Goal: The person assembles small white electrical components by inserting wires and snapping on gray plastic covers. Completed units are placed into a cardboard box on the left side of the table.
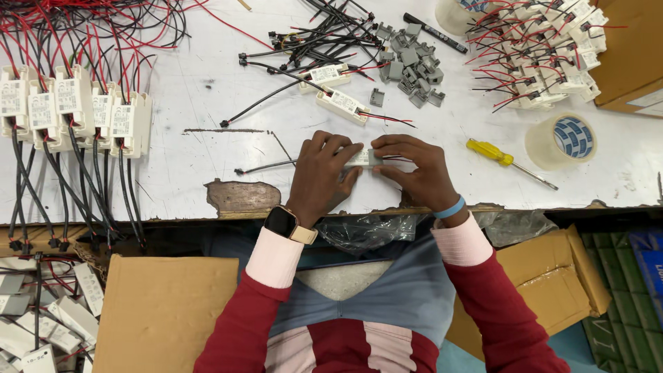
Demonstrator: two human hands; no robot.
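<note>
Both of your hands are closed on one small white driver module (364, 158), which lies near the front edge of the tabletop (200, 103), about midway along it. Your left hand (323, 176) covers the module's left end with the fingers curled over it; your right hand (418, 169) pinches the right end between thumb and fingers. A black lead (262, 166) runs out from under your left hand toward the left, and thin red and black wires leave the module on the right side.

Just behind your hands lie two more white modules (335, 88) with their leads attached, beside a bundle of black cables (324, 31). A heap of small grey plastic clips (411, 65) sits just right of those. A yellow-handled screwdriver (507, 161) rests to the right of your right hand, apart from it, and a roll of clear tape (561, 140) stands just beyond its tip. A pile of wired modules (545, 52) fills the back right corner. A row of finished modules (72, 107) stands at the left edge, its black leads hanging over the front edge.
</note>
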